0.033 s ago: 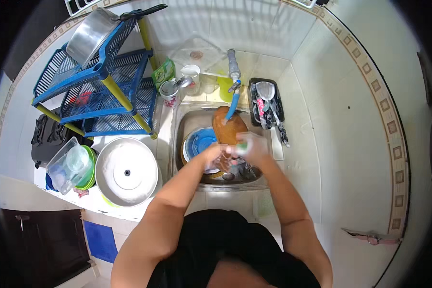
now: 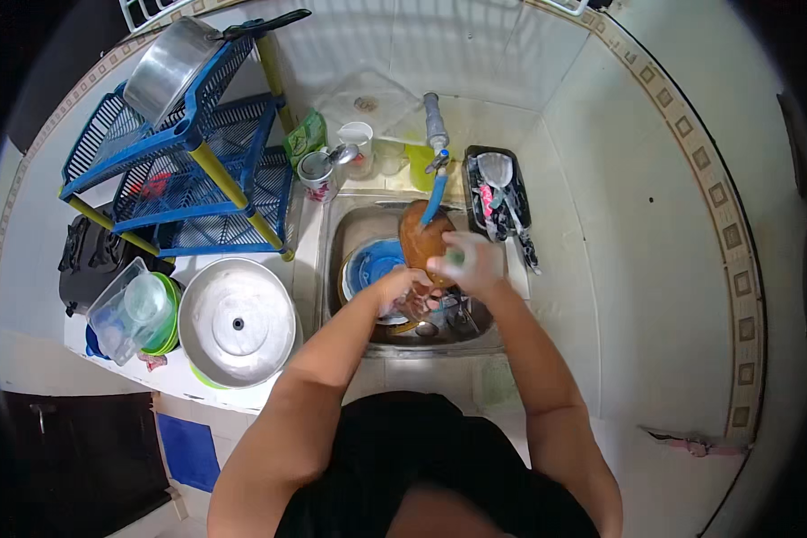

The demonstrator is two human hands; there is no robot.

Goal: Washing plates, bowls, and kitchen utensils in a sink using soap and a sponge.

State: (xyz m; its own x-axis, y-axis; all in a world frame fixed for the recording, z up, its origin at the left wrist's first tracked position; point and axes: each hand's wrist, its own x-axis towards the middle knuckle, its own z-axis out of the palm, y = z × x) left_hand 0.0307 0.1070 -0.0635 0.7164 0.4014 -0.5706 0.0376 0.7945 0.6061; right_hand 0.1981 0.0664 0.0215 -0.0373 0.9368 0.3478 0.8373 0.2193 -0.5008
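Observation:
Over the sink [image 2: 332,229], my right hand [image 2: 477,265] is curled round a small green sponge [image 2: 455,257], with white suds along the fingers. The hand is slightly blurred. Just left of it and lower, my left hand [image 2: 407,289] is closed, fingers bent; what it holds looks see-through and cannot be made out. A brown oval board [image 2: 421,235] leans in the sink behind both hands, under the blue hose [image 2: 436,199] of the tap. Left of the board lies a blue bowl [image 2: 374,262] on stacked plates. Spoons and other cutlery [image 2: 427,329] lie below my hands.
A black tray [image 2: 498,193] with soapy utensils stands right of the sink. Behind are a white mug [image 2: 356,143], a tin [image 2: 317,175] and a yellow-green cup [image 2: 420,167]. On the left counter stand a large round pan [image 2: 237,345], green bowls [image 2: 165,314] and a blue rack [image 2: 197,193].
My right hand has moved slightly right and up, away from my left hand, with the green sponge still in it. My left hand has stayed almost in place.

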